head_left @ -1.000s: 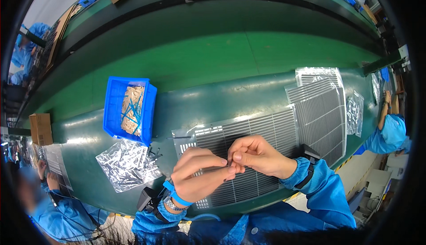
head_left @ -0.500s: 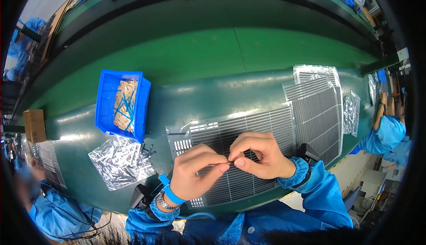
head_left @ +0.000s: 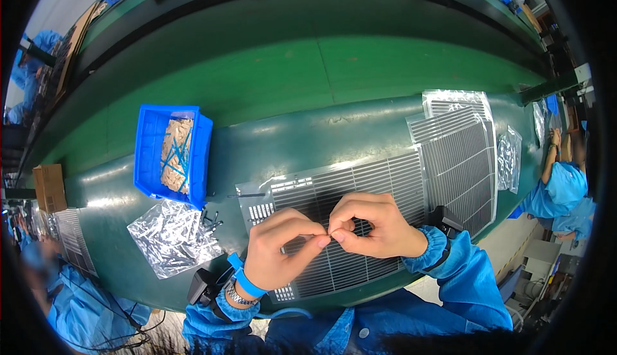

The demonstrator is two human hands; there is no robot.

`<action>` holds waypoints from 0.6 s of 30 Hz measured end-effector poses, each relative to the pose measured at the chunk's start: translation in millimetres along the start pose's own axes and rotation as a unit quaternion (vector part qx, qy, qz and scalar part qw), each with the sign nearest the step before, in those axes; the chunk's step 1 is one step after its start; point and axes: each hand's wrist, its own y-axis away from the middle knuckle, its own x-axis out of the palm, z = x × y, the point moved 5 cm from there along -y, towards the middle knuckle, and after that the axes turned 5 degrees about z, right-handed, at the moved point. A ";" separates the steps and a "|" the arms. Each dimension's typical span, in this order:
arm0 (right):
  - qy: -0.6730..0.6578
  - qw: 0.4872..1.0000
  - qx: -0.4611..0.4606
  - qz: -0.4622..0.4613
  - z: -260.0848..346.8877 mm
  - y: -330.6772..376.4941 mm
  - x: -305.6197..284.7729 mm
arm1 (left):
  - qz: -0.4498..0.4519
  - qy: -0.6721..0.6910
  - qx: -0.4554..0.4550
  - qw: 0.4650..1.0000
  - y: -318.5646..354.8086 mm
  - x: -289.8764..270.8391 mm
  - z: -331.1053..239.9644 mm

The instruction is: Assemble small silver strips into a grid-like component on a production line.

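Note:
My left hand point(head_left: 281, 249) and my right hand point(head_left: 373, 225) meet fingertip to fingertip, both in a pinch. Between them is a tiny dark piece, mostly hidden by the fingers, so its kind does not show. Beneath the hands lies a clear sheet point(head_left: 392, 175) printed with dark parallel stripes. A thin dark strip point(head_left: 247, 195) rests across the sheet's upper left corner. Left of my left hand is a clear plastic bag point(head_left: 168, 242) full of small dark and silvery parts, several of them loose at its right edge.
A blue bin point(head_left: 146, 155) holding tan pieces and blue strips stands behind the bag. More striped sheets point(head_left: 459, 162) overlap at the right, beside another clear bag point(head_left: 509, 159). A cardboard box point(head_left: 49, 188) stands far left. Co-workers in blue sit at both sides point(head_left: 558, 188).
My right fingertips have closed more tightly against the left ones around the tiny piece. The view has shifted slightly; the bin, bag and sheets lie as before.

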 end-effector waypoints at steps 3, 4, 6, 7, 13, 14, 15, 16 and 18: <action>-0.008 1.000 0.007 -0.003 -4.4 1.0 0.0 | -0.007 0.014 -0.012 1.000 -0.4 -0.6 1.0; -0.015 1.000 0.008 -0.004 -6.7 1.0 0.2 | -0.010 0.019 -0.016 1.000 -0.3 -1.4 1.6; -0.031 0.999 0.018 0.000 -9.5 1.5 1.3 | -0.008 0.030 -0.018 0.999 -0.3 -2.0 2.6; -0.046 0.998 0.030 0.004 -11.1 1.9 1.7 | -0.004 0.044 -0.021 0.999 -0.4 -1.9 3.2; -0.148 0.986 0.074 0.040 -17.4 5.6 4.8 | 0.055 0.143 -0.056 0.987 -0.2 1.0 8.2; -0.147 0.986 0.074 0.038 -18.9 6.4 5.1 | 0.056 0.143 -0.056 0.987 -0.4 1.6 9.2; -0.179 0.980 0.075 0.039 -21.2 6.3 7.2 | 0.057 0.157 -0.052 0.985 0.4 1.5 9.9; -0.210 0.974 0.076 0.040 -22.4 6.0 9.0 | 0.058 0.172 -0.047 0.982 1.2 1.4 10.2; -0.213 0.974 0.071 0.036 -22.2 5.5 10.1 | 0.056 0.170 -0.050 0.983 2.6 0.6 11.4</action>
